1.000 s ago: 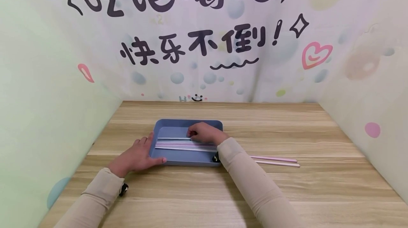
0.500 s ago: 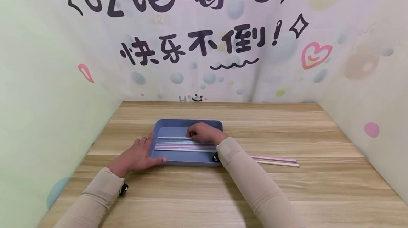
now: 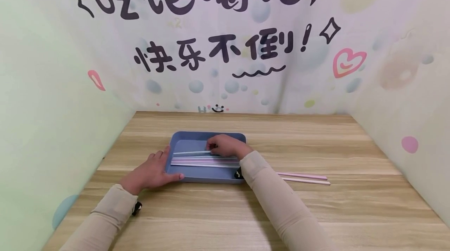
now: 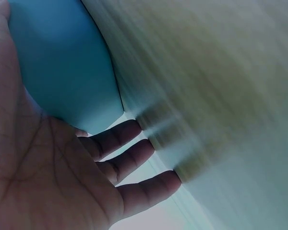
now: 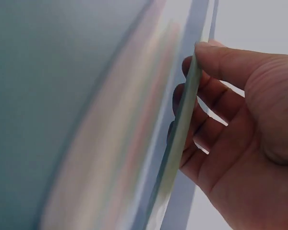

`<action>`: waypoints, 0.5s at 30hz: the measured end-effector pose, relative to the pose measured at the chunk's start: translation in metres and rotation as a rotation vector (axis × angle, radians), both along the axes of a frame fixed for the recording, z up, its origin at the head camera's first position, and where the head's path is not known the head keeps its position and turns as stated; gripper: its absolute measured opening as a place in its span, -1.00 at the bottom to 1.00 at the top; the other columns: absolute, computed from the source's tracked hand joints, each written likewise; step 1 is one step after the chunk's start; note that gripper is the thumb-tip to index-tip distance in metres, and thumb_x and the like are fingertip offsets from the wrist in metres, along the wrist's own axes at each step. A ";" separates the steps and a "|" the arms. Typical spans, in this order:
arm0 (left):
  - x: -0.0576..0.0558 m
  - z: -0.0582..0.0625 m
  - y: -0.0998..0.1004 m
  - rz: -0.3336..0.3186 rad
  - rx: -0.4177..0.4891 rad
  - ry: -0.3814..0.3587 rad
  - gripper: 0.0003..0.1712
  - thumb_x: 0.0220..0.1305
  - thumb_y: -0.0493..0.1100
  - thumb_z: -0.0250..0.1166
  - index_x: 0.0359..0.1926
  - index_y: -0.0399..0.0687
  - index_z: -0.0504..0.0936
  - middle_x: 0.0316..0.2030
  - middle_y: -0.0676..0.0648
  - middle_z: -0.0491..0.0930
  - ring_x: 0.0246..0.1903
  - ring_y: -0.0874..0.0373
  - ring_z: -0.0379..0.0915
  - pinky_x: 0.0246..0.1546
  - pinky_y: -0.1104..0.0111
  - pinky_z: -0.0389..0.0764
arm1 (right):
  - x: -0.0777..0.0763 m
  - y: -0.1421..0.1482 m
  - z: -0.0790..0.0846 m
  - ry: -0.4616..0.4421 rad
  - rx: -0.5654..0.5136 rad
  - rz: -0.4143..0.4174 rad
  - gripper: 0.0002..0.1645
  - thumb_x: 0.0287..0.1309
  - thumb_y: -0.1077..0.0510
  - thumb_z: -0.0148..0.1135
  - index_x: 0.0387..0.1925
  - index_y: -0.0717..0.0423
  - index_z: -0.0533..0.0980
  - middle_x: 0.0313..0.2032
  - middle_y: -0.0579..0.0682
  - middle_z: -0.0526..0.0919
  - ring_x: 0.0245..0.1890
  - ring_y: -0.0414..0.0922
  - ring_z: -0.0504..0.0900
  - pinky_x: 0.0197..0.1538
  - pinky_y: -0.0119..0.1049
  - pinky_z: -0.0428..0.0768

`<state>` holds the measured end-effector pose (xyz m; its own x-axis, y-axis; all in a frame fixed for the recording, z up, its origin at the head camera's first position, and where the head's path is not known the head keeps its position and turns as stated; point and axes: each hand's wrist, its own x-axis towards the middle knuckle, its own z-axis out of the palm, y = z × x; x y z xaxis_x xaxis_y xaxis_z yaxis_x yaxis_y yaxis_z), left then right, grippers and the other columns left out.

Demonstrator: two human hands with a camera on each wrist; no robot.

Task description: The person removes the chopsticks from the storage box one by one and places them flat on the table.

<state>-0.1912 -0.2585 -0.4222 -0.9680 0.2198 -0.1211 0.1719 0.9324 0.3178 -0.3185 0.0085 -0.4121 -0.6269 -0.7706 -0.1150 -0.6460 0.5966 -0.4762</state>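
A pale chopstick (image 3: 191,152) is pinched between the thumb and fingers of my right hand (image 3: 227,146), over the back half of a blue tray (image 3: 207,173). The right wrist view shows the same chopstick (image 5: 181,124) running slantwise past my fingertips. In front of it, several pink and pale chopsticks (image 3: 200,161) lie side by side in the tray, their right ends hidden by my right hand and wrist. At the tray's left end rests my left hand (image 3: 152,171), fingers extended along the outer wall and thumb over the front rim.
Right of the tray, a pink chopstick (image 3: 309,175) and a pale chopstick (image 3: 311,182) lie on the wooden table (image 3: 197,219), partly behind my right forearm. A printed cloth wall (image 3: 246,91) borders the table at the back, with pale walls on both sides.
The pinched chopstick has moved slightly apart from the others in the tray, and its left end now tilts a little. Both hands stay nearly in place.
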 end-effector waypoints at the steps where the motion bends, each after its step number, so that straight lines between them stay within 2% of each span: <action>1: 0.000 0.000 0.000 0.000 0.001 -0.001 0.45 0.05 0.62 0.17 0.51 -0.41 -0.14 0.31 -0.53 0.19 0.25 -0.41 0.15 0.16 -0.19 0.34 | 0.001 0.001 0.002 -0.002 -0.003 0.001 -0.87 0.34 0.25 0.20 -0.26 -0.06 0.58 -0.34 -0.15 0.57 -0.31 -0.19 0.49 -0.19 -0.32 0.47; 10: 0.000 -0.001 0.000 -0.006 0.001 0.010 0.46 0.03 0.63 0.16 0.50 -0.41 -0.12 0.29 -0.53 0.22 0.24 -0.40 0.18 0.16 -0.18 0.35 | 0.006 0.007 0.027 0.012 -0.017 0.065 -0.87 0.31 0.31 0.20 -0.20 0.07 0.62 -0.25 -0.09 0.61 -0.23 -0.17 0.50 -0.14 -0.32 0.48; 15: -0.001 -0.002 0.000 -0.003 0.001 0.010 0.46 0.03 0.63 0.17 0.50 -0.42 -0.13 0.30 -0.53 0.22 0.24 -0.39 0.18 0.16 -0.17 0.35 | 0.010 0.012 0.040 -0.022 0.010 0.078 -0.86 0.31 0.33 0.20 -0.16 0.13 0.62 -0.23 -0.06 0.61 -0.22 -0.15 0.49 -0.15 -0.31 0.48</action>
